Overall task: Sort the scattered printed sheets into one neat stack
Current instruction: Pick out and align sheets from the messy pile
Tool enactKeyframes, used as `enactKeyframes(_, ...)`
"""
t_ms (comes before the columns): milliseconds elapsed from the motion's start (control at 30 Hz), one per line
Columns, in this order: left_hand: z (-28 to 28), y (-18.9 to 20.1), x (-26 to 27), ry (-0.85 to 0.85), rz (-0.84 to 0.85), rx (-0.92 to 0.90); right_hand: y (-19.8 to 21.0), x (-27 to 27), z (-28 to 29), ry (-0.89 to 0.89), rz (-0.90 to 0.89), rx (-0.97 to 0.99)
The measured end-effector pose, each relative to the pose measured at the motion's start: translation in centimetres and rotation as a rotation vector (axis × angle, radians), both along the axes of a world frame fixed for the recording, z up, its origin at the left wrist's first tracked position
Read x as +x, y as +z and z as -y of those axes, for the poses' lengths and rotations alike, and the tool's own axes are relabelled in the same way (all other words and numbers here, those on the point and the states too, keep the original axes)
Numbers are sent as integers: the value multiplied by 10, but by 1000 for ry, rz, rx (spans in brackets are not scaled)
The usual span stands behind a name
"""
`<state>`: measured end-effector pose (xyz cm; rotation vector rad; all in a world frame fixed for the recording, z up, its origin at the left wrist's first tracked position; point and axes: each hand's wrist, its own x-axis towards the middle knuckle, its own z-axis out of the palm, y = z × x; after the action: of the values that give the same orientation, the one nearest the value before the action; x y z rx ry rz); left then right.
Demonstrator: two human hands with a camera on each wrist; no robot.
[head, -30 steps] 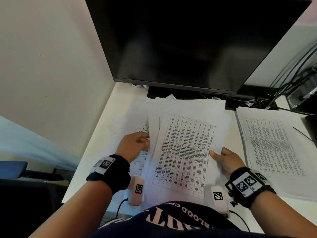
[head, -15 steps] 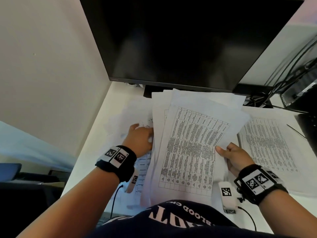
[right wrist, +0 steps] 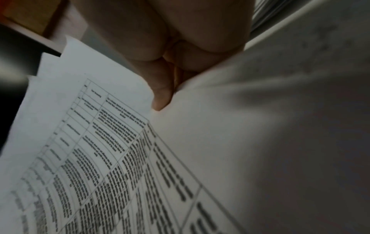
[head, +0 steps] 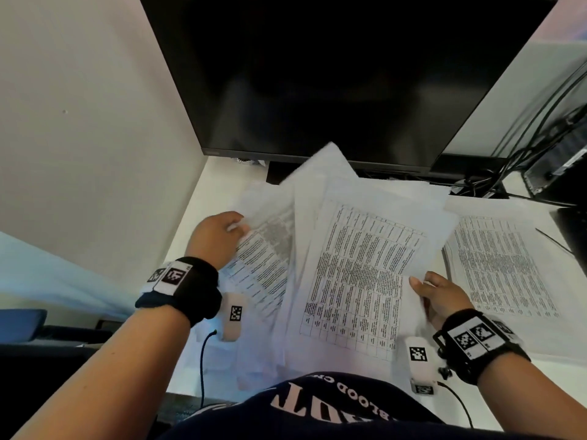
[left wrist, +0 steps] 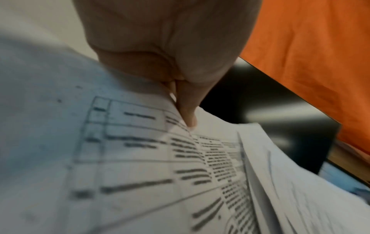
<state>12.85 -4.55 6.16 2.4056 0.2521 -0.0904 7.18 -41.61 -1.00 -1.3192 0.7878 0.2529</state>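
The right hand (head: 443, 298) pinches the right edge of a fanned bundle of printed sheets (head: 359, 274), thumb on top, raised above the desk (head: 203, 198) near its front edge. The left hand (head: 216, 239) grips the left edge of another sheet (head: 266, 265). More sheets (head: 502, 265) lie flat toward the desk's right side. The table print is too blurred to read. The dark shirt (head: 333, 404) shows partial letters "BLOOD". A black monitor (head: 333, 74) stands at the back edge
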Motion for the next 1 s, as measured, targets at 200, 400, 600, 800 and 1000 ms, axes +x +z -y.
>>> enactKeyframes(200, -14, -21, -9, 184, -101, -365, 13, 1, -13, -38, -27, 45)
enactKeyframes(400, 18, -56, -40, -76, -407, -104, -4, 12, -33, 220, -132, -281)
enactKeyframes(600, 37, -60, -67, 148, -610, -500, -1, 10, -55, 373, -169, -604)
enactKeyframes(800, 49, -56, -64, -166, -604, -319, 4, 11, -71, 594, -176, -695)
enactKeyframes(1000, 46, -69, -60, -221, -559, -217, 15, 10, -75, 700, -184, -642)
